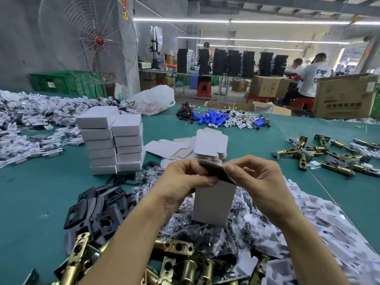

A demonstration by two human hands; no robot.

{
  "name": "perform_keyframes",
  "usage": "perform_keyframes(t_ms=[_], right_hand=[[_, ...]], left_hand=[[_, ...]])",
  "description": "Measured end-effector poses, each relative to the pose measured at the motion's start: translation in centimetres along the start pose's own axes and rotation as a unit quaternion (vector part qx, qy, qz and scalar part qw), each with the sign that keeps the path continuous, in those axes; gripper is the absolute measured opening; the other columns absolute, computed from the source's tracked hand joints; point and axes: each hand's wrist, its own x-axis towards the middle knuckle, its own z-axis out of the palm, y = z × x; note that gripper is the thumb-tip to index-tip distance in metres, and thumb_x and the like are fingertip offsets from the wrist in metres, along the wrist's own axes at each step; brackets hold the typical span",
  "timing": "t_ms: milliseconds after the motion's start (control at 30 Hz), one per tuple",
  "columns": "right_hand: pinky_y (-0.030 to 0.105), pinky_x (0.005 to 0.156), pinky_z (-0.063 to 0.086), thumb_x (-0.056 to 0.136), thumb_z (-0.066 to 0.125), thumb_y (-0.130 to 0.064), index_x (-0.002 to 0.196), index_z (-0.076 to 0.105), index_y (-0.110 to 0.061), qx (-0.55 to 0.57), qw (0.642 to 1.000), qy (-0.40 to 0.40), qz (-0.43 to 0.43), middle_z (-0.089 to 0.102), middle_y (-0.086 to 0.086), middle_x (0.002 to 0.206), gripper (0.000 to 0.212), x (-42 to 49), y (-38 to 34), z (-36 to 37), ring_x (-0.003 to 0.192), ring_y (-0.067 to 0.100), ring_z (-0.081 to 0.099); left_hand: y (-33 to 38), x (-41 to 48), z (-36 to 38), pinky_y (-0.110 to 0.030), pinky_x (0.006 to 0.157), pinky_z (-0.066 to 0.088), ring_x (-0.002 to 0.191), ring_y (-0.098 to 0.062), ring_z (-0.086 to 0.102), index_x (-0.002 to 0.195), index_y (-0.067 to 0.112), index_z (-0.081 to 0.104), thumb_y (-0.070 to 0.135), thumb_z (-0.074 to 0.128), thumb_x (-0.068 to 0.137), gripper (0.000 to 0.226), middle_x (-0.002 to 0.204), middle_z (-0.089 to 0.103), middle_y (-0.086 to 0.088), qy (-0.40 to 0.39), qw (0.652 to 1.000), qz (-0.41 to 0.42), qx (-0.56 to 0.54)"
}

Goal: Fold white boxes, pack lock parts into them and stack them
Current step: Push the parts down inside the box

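Centre: held box (pixel 213 202) upright, between left hand (pixel 181 182) and right hand (pixel 257 177), both pinching its top edge.
Under it: bagged screws (pixel 205 233) heaped on the table (pixel 51 202).
Nearest edge: latch bolts (pixel 174 262), in front of the screws.
Left of screws: strike plates (pixel 98 208).
Behind the plates: closed boxes (pixel 115 140) in two touching stacks.
Behind the hands: box blanks (pixel 185 147), lying right of the stacks.
Right: small packets (pixel 329 233) beside the screws; scattered latch bolts (pixel 320 155) farther back.
Far side: battery packs (pixel 213 117); plastic bag (pixel 154 101) to their left.
Beyond the table: fan (pixel 88 40) at left, cartons (pixel 345 95) at right.
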Motion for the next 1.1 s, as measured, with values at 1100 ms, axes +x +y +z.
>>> perform_keyframes(t_ms=[1100], right_hand=[[0.031,0.073,0.059,0.081,0.078,-0.007,0.094,0.075,-0.028,-0.156,0.982,-0.09,0.055,0.077,-0.003,0.088,0.025,-0.2,0.5,-1.5,0.081,0.014,0.073]], left_hand=[[0.1,0.0,-0.4,-0.015,0.07,0.054,0.09,-0.01,0.074,0.061,0.017,0.073,0.0,0.087,0.066,0.022,0.094,0.079,-0.003,0.017,0.993,0.059,0.1]])
